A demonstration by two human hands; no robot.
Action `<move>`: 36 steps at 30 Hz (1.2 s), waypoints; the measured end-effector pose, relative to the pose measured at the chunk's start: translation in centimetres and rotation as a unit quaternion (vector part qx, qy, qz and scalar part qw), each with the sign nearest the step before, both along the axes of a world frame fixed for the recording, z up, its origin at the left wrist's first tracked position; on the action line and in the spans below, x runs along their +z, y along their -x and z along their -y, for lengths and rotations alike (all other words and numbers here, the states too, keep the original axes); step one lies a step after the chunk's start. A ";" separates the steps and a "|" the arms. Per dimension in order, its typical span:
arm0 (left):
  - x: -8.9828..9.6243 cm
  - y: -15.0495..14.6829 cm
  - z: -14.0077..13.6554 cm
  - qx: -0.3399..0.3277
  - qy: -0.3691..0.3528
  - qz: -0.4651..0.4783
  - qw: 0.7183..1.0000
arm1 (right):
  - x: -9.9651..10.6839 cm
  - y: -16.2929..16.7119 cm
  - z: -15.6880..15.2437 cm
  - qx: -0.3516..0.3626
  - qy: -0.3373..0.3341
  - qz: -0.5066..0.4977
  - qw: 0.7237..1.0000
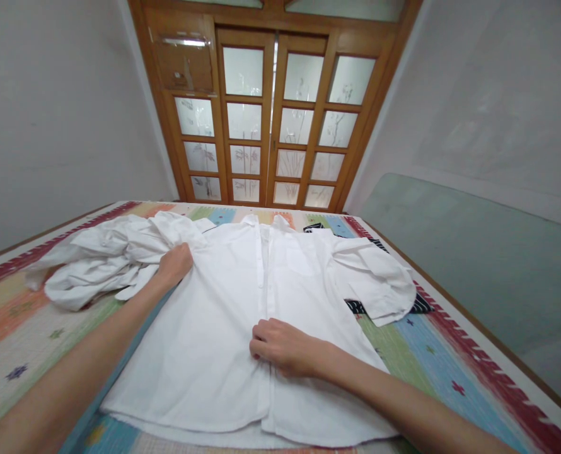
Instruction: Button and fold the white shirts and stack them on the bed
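A white button-front shirt (214, 353) lies spread on the striped cloth, its collar away from me and its hem close. My left hand (176, 261) is closed at the shirt's left edge near the armpit, where the fabric bunches. My right hand (280, 345) has its fingers curled against the front placket, pinching the fabric around the middle. The right sleeve (375, 277) lies outward to the side. Crumpled white fabric (115, 252) is heaped beside my left hand; where it joins the shirt is hard to see.
A colourful striped cloth (427, 353) covers the table. Black-and-white patterned fabric (422, 304) shows under the right sleeve. A pale green panel (474, 252) leans along the right wall. Wooden doors with glass panes (271, 120) stand beyond the far edge.
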State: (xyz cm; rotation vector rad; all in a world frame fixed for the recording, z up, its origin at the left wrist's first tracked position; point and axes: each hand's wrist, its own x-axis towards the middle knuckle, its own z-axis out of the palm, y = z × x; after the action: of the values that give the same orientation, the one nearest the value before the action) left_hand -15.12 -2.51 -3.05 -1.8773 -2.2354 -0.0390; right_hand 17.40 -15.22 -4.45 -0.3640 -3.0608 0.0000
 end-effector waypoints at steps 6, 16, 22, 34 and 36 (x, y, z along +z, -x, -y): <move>2.4 -1.1 0.2 0.034 0.065 0.009 0.997 | -0.2 0.0 0.5 -0.005 0.009 -0.002 1.000; 0.3 -8.4 5.6 -0.176 -0.086 0.034 0.980 | 0.3 0.1 0.7 -0.005 -0.010 0.008 1.000; -2.9 -7.5 11.0 -0.204 -0.099 0.063 0.972 | 0.9 -0.4 2.8 0.025 0.004 -0.015 1.000; -4.1 -0.8 15.4 -0.078 -0.156 0.031 0.984 | -0.4 1.6 6.1 0.078 -0.021 -0.034 0.996; -4.0 -0.4 15.7 -0.052 -0.126 0.041 0.990 | -0.1 1.7 6.2 0.076 -0.020 -0.030 0.996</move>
State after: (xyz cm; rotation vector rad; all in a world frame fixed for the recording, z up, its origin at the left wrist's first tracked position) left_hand -14.70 -18.17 -7.04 -1.8795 -2.0672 -0.4024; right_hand 15.71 -21.41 -4.54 -0.1245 -3.0155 -0.0435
